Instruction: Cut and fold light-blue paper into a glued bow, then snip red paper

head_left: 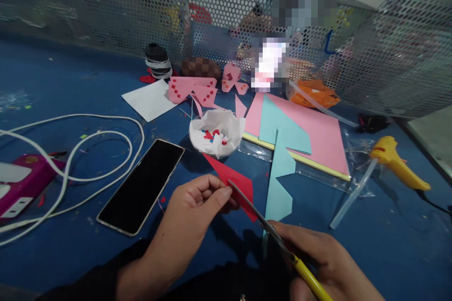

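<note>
My left hand (197, 209) pinches a piece of red paper (236, 182) between thumb and fingers, low in the middle of the view. My right hand (318, 258) grips yellow-handled scissors (268, 228), whose blades lie along the red paper's edge. Just behind the paper stands a white bowl (217, 132) holding small red and blue paper bits. A light blue cut strip (280, 174) lies to the right of the red paper.
A black phone (143, 184) lies left of my hands, with white cables (88, 160) and a pink device (21, 183) beyond. Pink and blue sheets (310, 134), a yellow glue gun (397, 160), pink paper bows (194, 88), thread spools (157, 60) and a mesh wall (388, 33) surround.
</note>
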